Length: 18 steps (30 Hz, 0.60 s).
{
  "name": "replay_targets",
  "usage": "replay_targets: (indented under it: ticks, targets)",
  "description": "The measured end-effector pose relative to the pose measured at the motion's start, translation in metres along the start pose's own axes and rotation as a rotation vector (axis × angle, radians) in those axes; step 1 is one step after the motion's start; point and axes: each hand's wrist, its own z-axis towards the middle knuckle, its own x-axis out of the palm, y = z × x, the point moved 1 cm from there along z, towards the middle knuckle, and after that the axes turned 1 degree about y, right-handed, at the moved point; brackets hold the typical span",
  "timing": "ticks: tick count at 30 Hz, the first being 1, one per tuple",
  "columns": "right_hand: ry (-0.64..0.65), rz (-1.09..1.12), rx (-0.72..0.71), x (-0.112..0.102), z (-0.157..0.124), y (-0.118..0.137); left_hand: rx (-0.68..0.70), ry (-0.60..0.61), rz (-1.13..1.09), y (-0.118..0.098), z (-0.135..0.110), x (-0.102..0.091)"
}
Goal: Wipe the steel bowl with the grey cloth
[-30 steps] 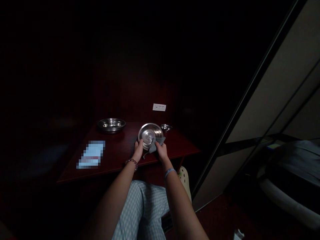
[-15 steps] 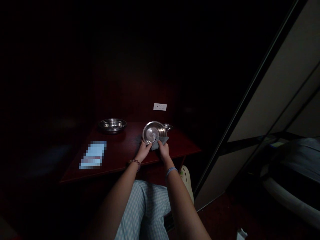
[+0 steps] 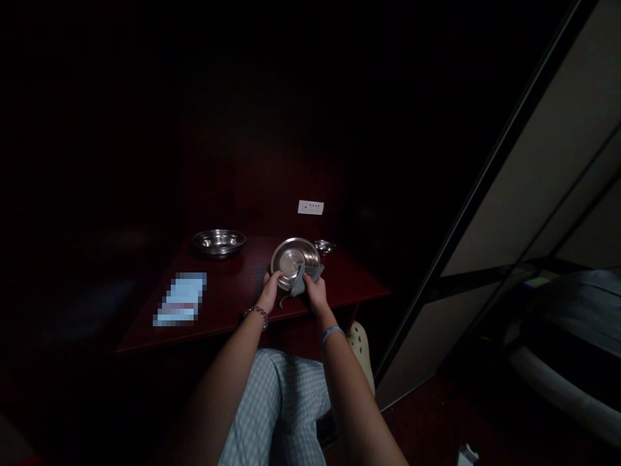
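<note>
Dark red tabletop (image 3: 228, 285) seen across the middle of the view, dimly lit. On its left side, near the front edge, a pale blue flat item (image 3: 181, 299), blurred out and not identifiable. Behind that, toward the far left corner, a wide steel dish (image 3: 219, 242) is set down; whether several are nested cannot be told.

Shallow steel bowl (image 3: 291, 260) held over the front part of the tabletop, tilted, its hollow side turned back toward the wearer. Contact between its underside and the tabletop hidden. Bowl placed directly ahead of both grips, just beyond the thumbs; round, so no long axis is offered.

Left hand (image 3: 268, 292): grip closed at the near left rim, thumb laid over the edge, fingers mostly hidden. Right hand (image 3: 316, 294): grip closed on a grey cloth (image 3: 305, 280), thumb pressed on top; finger positions beneath not visible.

Key relation: cloth lapped over the near right rim, its length slanted from a tail dangling at lower left, between the hands, to a corner at upper right. Right hand is nearer to it; left hand is apart, across the near rim.

Small steel dish (image 3: 325, 247) left just beyond the bowl's right side.
</note>
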Motion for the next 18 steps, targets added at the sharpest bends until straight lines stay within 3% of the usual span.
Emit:
replay_targets:
  ticks: [4, 9, 18]
  targets:
    - [-0.008, 0.005, 0.000, 0.000, 0.001, 0.000, 0.000, 0.011, 0.001, -0.004, -0.004, 0.006]
    - [-0.026, 0.021, -0.015, -0.002, 0.004, -0.002, 0.143, 0.119, 0.073, -0.006, -0.008, 0.011]
    - [-0.035, -0.004, -0.018, -0.003, 0.004, 0.000, 0.110, 0.145, 0.023, -0.006, -0.007, 0.012]
